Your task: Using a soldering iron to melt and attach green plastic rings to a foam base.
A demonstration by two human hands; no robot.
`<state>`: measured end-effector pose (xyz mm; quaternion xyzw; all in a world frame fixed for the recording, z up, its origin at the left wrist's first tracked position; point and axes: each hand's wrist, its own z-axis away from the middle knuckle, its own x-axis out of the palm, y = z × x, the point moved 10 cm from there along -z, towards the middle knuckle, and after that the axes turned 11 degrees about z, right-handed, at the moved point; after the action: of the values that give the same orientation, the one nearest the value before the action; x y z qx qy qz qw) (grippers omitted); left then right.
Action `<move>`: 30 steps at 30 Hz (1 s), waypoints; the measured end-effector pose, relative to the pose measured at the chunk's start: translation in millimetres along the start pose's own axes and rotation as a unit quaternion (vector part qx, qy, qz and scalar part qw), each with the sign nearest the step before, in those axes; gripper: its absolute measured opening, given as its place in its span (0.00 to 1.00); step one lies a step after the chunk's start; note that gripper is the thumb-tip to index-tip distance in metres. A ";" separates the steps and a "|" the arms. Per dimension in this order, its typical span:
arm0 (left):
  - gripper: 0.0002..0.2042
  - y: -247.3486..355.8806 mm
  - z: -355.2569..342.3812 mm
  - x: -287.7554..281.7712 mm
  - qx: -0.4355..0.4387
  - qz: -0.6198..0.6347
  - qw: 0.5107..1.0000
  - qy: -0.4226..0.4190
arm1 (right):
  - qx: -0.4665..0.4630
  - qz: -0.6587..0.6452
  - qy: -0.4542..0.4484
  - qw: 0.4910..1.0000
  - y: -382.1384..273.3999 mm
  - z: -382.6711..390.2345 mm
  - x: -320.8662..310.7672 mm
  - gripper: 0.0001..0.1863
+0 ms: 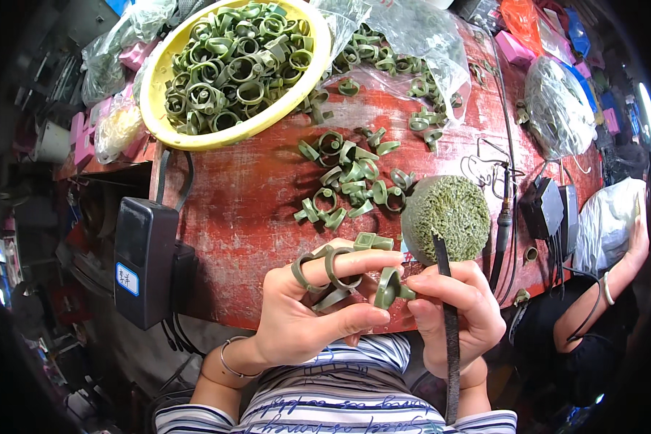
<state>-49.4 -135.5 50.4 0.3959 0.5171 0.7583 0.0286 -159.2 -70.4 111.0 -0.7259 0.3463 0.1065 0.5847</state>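
My left hand [304,325] is closed around several green rings [334,269]; two of the loops look hooked over its index finger. Between its fingertips and my right hand [459,311] is another green ring [388,288], its flat head turned sideways, pinched by my right thumb and fingers. A long, thin black tool [451,347] runs across my right hand, its narrow tip against a round block [452,217] with a rough green top. Beyond my hands lies a loose pile of green rings [351,173] on the red table [231,239].
A yellow basin [152,108] heaped with green rings stands at the back left. Clear plastic bags [412,36] partly cover more rings behind. A black box [145,260] hangs at the table's left edge. Wires and black adapters [542,206] sit at right, beside another person's arm [600,289].
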 end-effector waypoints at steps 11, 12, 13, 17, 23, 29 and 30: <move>0.21 3.2 2.2 4.8 0.041 -0.055 0.997 -0.046 | 0.021 0.003 0.012 1.000 8.1 7.3 8.9 0.13; 0.20 9.5 2.7 4.6 0.076 -0.086 0.993 -0.035 | 0.024 0.012 0.017 0.999 9.4 7.7 9.1 0.13; 0.20 10.7 3.1 5.5 0.077 -0.086 0.993 -0.035 | 0.006 0.021 0.014 1.000 7.8 7.2 8.4 0.12; 0.21 26.3 6.4 9.9 0.153 -0.249 0.956 -0.007 | 0.011 -0.035 0.015 0.999 9.7 10.3 2.9 0.13; 0.21 31.0 10.1 19.0 0.191 -0.348 0.918 -0.007 | 0.075 -0.115 -0.034 0.990 22.5 5.6 15.5 0.10; 0.16 6.0 1.8 6.3 0.073 -0.156 0.985 -0.033 | 0.015 0.051 0.003 0.999 9.1 3.2 2.3 0.10; 0.13 4.8 0.7 6.8 0.069 -0.146 0.986 -0.036 | 0.015 0.052 0.004 0.999 8.2 3.4 2.4 0.10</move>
<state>-51.9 -134.1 58.2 0.3442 0.6189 0.6940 0.1296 -161.8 -68.8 102.3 -0.6987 0.3872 0.1286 0.5876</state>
